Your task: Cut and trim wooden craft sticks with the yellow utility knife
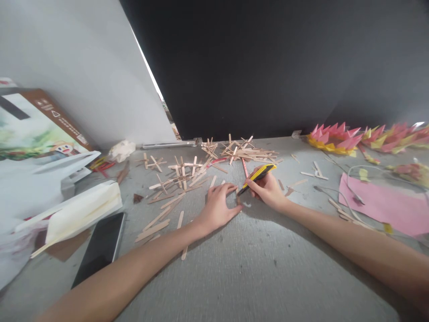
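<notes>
My right hand [268, 190] grips a yellow and black utility knife [258, 175], its tip angled down to the grey table beside my left fingertips. My left hand [217, 205] lies on the table with fingers curled and pressed down, apparently holding a small wooden stick that I cannot see clearly. Many wooden craft sticks [187, 174], loose and glued into crosses, lie scattered just beyond both hands. A red pencil [244, 167] lies behind the knife.
A dark phone [100, 248] and a white packet [83, 210] lie at the left, beside a printed box [40, 125]. Pink paper [382, 201], a white cable [351, 194] and pink-yellow paper flowers [335, 136] are at the right. A black board stands behind.
</notes>
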`<state>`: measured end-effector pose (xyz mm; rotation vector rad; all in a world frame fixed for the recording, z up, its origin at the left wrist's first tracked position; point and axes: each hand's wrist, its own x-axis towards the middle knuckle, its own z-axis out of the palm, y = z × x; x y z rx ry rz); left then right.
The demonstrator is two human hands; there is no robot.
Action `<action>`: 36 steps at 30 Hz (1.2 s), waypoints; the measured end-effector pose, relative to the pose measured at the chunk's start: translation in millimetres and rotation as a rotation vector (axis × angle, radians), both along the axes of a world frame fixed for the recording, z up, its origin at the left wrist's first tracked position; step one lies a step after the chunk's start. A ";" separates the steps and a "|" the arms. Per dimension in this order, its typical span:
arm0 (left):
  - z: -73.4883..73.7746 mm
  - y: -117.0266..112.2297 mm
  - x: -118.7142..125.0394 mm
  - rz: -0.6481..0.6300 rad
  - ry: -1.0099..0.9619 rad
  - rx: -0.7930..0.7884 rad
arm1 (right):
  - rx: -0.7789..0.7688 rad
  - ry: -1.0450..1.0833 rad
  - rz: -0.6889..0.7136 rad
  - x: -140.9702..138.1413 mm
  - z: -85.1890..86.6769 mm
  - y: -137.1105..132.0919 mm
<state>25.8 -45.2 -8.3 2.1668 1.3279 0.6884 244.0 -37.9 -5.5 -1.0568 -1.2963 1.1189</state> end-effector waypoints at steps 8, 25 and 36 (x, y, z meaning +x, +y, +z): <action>-5.0 2.6 -0.6 -0.015 0.002 0.026 | 0.009 -0.069 -0.002 -1.6 -0.4 2.0; -5.1 4.7 0.3 -0.010 0.003 0.027 | 0.089 -0.118 -0.015 -6.3 -2.8 5.3; -9.0 5.5 -2.5 -0.022 -0.001 0.057 | 0.117 -0.128 -0.002 -4.6 -6.9 2.1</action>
